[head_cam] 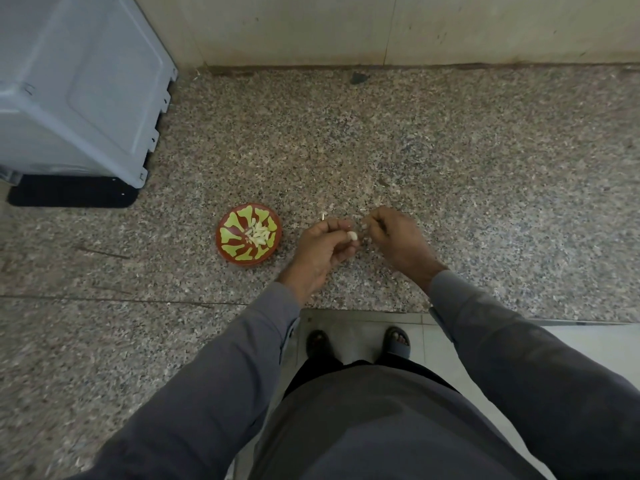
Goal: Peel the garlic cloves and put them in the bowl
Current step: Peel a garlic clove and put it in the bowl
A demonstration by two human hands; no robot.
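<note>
A small red bowl (227, 237) with a yellow-green pattern sits on the speckled granite counter, holding several peeled garlic cloves (257, 234). Just right of it, my left hand (320, 252) pinches a pale garlic clove (352, 235) at its fingertips. My right hand (394, 239) is close beside it with fingers curled, pinching a small pale scrap of skin (364, 226) near the clove. Bits of garlic skin (367, 241) lie on the counter under and around both hands.
A grey-white appliance (79, 88) on a black mat (72, 195) stands at the back left. A tiled wall (381, 29) runs along the back. The counter's front edge (346, 310) is below my wrists, with my sandalled feet on the floor beneath.
</note>
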